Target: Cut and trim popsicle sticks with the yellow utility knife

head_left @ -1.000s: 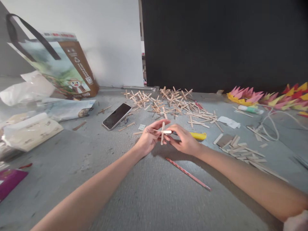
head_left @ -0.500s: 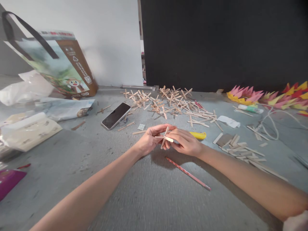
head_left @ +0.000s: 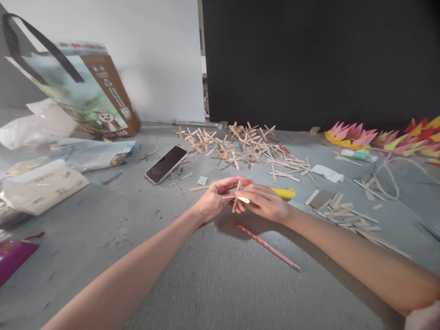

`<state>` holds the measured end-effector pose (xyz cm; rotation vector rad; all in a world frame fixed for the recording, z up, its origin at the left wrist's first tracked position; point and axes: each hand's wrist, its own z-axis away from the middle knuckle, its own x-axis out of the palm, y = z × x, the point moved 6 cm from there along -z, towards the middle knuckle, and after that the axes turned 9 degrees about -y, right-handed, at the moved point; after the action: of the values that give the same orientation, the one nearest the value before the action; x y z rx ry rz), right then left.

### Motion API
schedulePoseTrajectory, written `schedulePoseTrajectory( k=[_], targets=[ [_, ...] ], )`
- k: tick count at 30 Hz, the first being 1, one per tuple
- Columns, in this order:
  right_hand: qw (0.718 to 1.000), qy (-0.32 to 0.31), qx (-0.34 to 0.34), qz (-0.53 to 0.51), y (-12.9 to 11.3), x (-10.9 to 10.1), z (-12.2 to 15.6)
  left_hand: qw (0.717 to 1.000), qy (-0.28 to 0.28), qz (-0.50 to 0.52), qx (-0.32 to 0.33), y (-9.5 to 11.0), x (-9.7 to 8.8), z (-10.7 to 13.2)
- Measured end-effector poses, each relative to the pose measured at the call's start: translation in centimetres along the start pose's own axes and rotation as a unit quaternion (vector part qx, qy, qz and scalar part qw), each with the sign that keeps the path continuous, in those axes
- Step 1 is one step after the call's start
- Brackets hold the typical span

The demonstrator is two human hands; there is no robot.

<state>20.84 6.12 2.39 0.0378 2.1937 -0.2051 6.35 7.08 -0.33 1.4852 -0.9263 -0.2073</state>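
Observation:
Crossed wooden craft sticks point(head_left: 235, 202) are held up between my two hands, above the grey table. My left hand point(head_left: 213, 200) is closed on them from the left, its fingers curled behind. From the right, my right hand point(head_left: 267, 200) pinches the same sticks, one pale rounded end showing by its fingertips. The fingers hide where the sticks join. A red patterned pencil point(head_left: 270, 247) lies on the table just below my hands. Beside my right hand rests a yellow cutter handle point(head_left: 283, 193), partly hidden by it.
Several crossed stick pieces point(head_left: 233, 144) are heaped at the back. Loose craft sticks point(head_left: 350, 215) lie on the right, near a white cable point(head_left: 395, 183) and folded paper crowns point(head_left: 350, 135). On the left are a phone point(head_left: 166, 165), a carrier bag point(head_left: 103, 96) and plastic packets point(head_left: 44, 188).
The crossed sticks have tilted slightly, and the fingers of my right hand have shifted a little over them. Everything on the table stays put.

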Motion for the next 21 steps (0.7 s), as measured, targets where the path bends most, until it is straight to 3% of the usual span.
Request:
schedulePoseTrajectory(
  k=[21],
  targets=[
    [0.996,0.062,0.054,-0.037,0.59,0.12,0.12,0.999,0.001,0.012,0.044,-0.08,-0.14,-0.06]
  ],
)
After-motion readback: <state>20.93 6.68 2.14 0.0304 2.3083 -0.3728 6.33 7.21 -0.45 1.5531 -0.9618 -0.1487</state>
